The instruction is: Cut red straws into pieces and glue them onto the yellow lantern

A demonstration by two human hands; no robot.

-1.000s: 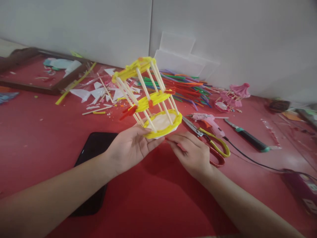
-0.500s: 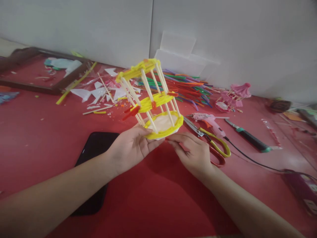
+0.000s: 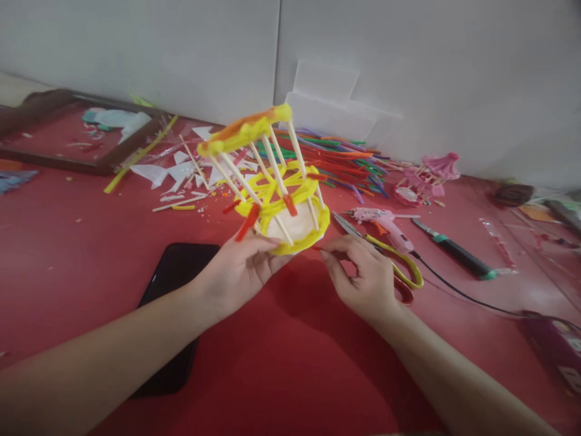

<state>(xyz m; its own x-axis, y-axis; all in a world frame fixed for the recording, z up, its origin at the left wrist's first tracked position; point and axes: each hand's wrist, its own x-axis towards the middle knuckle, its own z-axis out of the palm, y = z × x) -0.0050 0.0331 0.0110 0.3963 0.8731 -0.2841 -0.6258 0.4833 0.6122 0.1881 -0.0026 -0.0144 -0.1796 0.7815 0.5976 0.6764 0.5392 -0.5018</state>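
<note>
My left hand (image 3: 240, 272) is closed around the base of a small tiered craft model (image 3: 295, 242), made of yellow fuzzy rings joined by thin pale sticks. The model tilts to the left above the table. Short red pieces (image 3: 247, 223) stick out from its middle ring, and its round floor is whitish. To the right of the base, my right hand (image 3: 361, 272) pinches a short red piece (image 3: 316, 247), likely pipe cleaner, between thumb and forefinger; only its tip shows. Scissors (image 3: 402, 266) with yellow and red handles lie just behind that hand.
A pink glue gun (image 3: 379, 223) with a cord and a green-black cutter (image 3: 458, 251) lie on the right. Loose coloured pipe cleaners (image 3: 336, 160) and a pink model (image 3: 429, 175) are at the back. A black phone (image 3: 172, 357) lies under my left forearm; a brown frame (image 3: 49, 156) is far left.
The model has turned and tipped, so more of its middle ring's openwork shows. My right hand has moved slightly right, away from the base, with the red piece.
</note>
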